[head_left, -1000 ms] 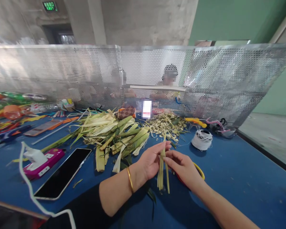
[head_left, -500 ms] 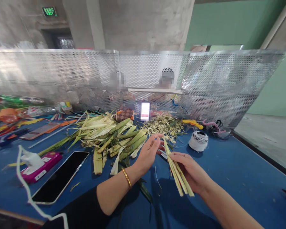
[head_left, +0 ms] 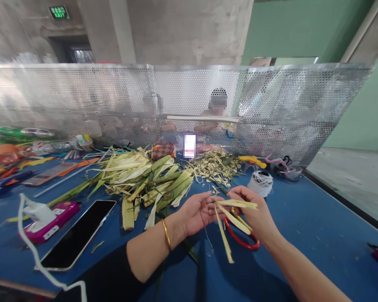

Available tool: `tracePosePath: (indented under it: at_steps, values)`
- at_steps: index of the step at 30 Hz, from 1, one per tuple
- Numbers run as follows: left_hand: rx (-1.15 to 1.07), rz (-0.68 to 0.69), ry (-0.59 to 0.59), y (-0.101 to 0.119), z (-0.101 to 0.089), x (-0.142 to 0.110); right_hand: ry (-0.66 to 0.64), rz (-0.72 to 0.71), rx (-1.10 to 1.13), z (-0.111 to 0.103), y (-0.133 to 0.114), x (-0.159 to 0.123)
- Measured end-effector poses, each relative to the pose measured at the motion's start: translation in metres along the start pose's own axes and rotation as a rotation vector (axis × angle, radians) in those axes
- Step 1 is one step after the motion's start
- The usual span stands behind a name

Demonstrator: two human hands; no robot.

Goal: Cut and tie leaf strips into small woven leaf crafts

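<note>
Several pale corn husk strips [head_left: 236, 220] fan out between my hands, their narrow ends meeting at my left fingertips. My left hand [head_left: 197, 212], with a gold bangle on the wrist, is palm up and open, its fingers stretched beneath those ends. My right hand [head_left: 255, 212] is closed, its curled fingers partly hidden behind the upper strip, which it seems to hold. Below the strips lie scissors [head_left: 244, 244] with red handles, their blades mostly hidden. Left of my hands is a heap of corn husks [head_left: 145, 180]; beyond them lies a pile of small husk scraps [head_left: 216, 165].
A ball of white string [head_left: 261, 184] and a yellow tool [head_left: 253, 161] sit at right. At left are a phone [head_left: 78, 235] and a pink power strip [head_left: 52, 224] with a white cable. A perforated metal screen [head_left: 113, 96] closes the back, with people behind it.
The strips have gone from a narrow bundle in my right hand to a spread fan. My left hand has turned palm up under their ends. The red scissor handles now show.
</note>
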State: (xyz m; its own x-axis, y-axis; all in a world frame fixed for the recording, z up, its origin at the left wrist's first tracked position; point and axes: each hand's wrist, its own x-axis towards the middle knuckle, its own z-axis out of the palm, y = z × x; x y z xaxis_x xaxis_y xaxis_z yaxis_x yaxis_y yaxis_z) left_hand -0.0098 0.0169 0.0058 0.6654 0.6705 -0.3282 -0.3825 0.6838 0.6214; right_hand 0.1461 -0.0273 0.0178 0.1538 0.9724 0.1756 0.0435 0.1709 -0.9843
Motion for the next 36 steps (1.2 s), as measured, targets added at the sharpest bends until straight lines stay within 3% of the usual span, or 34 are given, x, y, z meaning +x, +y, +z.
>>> tracePosePath:
  at_steps: [4, 11, 21, 29, 36]
  values:
    - [-0.027, 0.009, 0.036, 0.002, 0.003, -0.001, -0.055, -0.168, -0.200, -0.001, 0.000, -0.001]
    - [0.003, -0.035, 0.007, 0.000, 0.001, -0.001, -0.110, -0.410, -0.336, 0.000, 0.005, 0.000]
    - [0.253, -0.140, -0.108, -0.013, -0.001, 0.001, -0.030, -0.167, -0.385, -0.004, 0.013, 0.007]
    - [0.371, -0.088, -0.076, -0.016, 0.008, -0.009, 0.037, -0.005, -0.205, -0.004, 0.018, 0.010]
    - [0.433, -0.022, 0.048, -0.019, 0.012, -0.009, 0.093, 0.092, -0.084, -0.001, 0.016, 0.012]
